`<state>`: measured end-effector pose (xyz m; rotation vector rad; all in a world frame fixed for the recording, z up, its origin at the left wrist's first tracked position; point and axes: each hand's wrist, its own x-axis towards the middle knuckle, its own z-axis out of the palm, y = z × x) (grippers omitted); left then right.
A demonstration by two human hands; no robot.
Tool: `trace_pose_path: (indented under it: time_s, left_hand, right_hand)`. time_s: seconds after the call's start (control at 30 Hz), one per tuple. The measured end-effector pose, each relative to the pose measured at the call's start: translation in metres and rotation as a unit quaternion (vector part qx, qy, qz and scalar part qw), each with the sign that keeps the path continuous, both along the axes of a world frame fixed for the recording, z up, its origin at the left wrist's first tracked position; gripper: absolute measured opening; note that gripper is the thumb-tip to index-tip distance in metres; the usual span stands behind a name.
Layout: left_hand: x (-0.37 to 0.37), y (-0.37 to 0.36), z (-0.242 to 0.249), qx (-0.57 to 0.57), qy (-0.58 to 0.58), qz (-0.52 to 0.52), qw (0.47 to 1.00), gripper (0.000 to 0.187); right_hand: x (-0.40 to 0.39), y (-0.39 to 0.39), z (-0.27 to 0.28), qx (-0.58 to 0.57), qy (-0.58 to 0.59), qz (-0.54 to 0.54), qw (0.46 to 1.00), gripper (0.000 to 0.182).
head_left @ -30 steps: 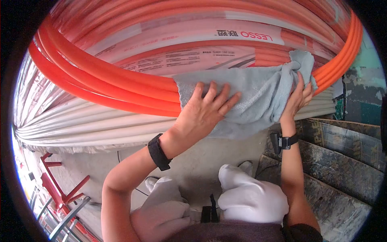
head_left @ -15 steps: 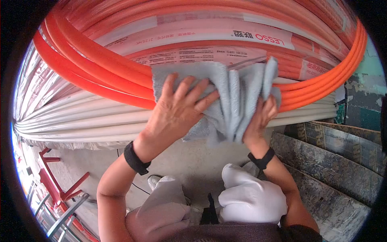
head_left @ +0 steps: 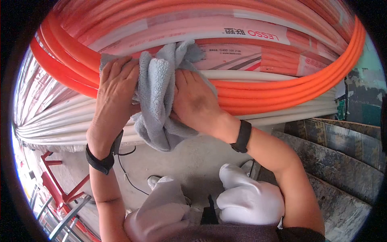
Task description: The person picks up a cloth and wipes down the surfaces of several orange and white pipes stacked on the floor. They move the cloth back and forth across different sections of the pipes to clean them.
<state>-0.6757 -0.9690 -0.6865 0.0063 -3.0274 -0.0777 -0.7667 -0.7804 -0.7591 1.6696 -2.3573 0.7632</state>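
A grey towel [head_left: 155,101] is bunched into folds against a coil of orange pipe [head_left: 282,86] wrapped in a printed plastic sleeve [head_left: 242,38]. My left hand [head_left: 115,94] presses flat on the towel's left part, fingers pointing up. My right hand [head_left: 193,103] presses on the towel's right part, right beside the left hand. Both hands rest on the cloth against the orange pipes. Each wrist wears a black band.
White pipes [head_left: 60,125] lie coiled below the orange ones. A red metal frame [head_left: 56,183] stands at the lower left on the concrete floor [head_left: 193,157]. Dirty dark boards [head_left: 342,161] slope at the right. My white-trousered knees [head_left: 242,197] are below.
Both hands slid left along the orange pipes, carrying the towel. The towel went from spread wide to bunched between the hands, and the right hand closed in on the left.
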Motion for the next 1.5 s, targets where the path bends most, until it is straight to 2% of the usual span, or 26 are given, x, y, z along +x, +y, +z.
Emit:
trace_pose_path:
  time_s: [0.13, 0.23, 0.33, 0.43, 0.53, 0.63, 0.73, 0.87, 1.03, 1.2, 1.23, 1.33, 1.37, 1.5]
  left_hand:
    - [-0.005, 0.006, 0.006, -0.029, -0.051, 0.021, 0.998, 0.078]
    - [-0.009, 0.004, -0.001, -0.039, 0.016, -0.009, 0.999, 0.079]
    - [-0.015, 0.006, 0.001, -0.068, -0.022, -0.005, 0.997, 0.079]
    - [-0.011, 0.013, 0.000, -0.082, -0.034, 0.014, 0.996, 0.068]
    - [-0.007, 0.019, -0.004, -0.108, -0.054, 0.028, 0.992, 0.075]
    - [-0.008, 0.034, -0.001, -0.146, -0.091, 0.061, 0.983, 0.087]
    - [-0.010, 0.043, -0.020, -0.207, -0.044, 0.053, 0.976, 0.080]
    - [-0.020, 0.087, -0.023, -0.184, -0.073, 0.020, 0.980, 0.088]
    - [-0.032, 0.136, -0.043, -0.204, -0.058, -0.031, 0.977, 0.055]
    - [-0.041, 0.170, -0.058, -0.161, -0.048, -0.076, 0.983, 0.058]
    - [-0.042, 0.174, -0.060, -0.156, -0.042, -0.082, 0.983, 0.058]
    - [-0.046, 0.185, -0.066, -0.142, -0.031, -0.116, 0.982, 0.058]
    - [-0.048, 0.189, -0.065, -0.138, -0.042, -0.130, 0.981, 0.057]
    - [-0.051, 0.197, -0.077, -0.030, 0.018, -0.187, 0.982, 0.060]
  right_hand:
    - [0.001, -0.001, -0.003, 0.014, -0.004, -0.005, 1.000, 0.055]
    - [0.003, -0.001, -0.004, 0.025, 0.039, -0.025, 0.999, 0.055]
    - [0.002, 0.003, 0.000, 0.035, 0.047, -0.020, 0.998, 0.054]
    - [-0.002, 0.015, 0.002, 0.026, 0.030, 0.004, 0.999, 0.057]
    - [-0.003, 0.037, -0.002, 0.034, 0.000, -0.003, 0.999, 0.061]
    - [-0.010, 0.069, -0.003, 0.091, -0.024, -0.010, 0.996, 0.070]
    - [-0.017, 0.101, -0.006, 0.097, 0.002, -0.037, 0.995, 0.071]
    - [-0.026, 0.145, -0.015, 0.122, 0.023, -0.084, 0.989, 0.073]
    - [-0.037, 0.188, -0.026, 0.157, 0.058, -0.145, 0.975, 0.070]
    - [-0.050, 0.224, -0.033, 0.159, 0.096, -0.209, 0.960, 0.055]
    - [-0.052, 0.227, -0.033, 0.132, 0.095, -0.230, 0.959, 0.048]
    - [-0.066, 0.243, -0.035, 0.119, 0.087, -0.301, 0.942, 0.061]
    - [-0.075, 0.248, -0.036, 0.099, 0.093, -0.332, 0.933, 0.051]
    - [-0.108, 0.281, -0.046, 0.064, 0.139, -0.367, 0.918, 0.040]
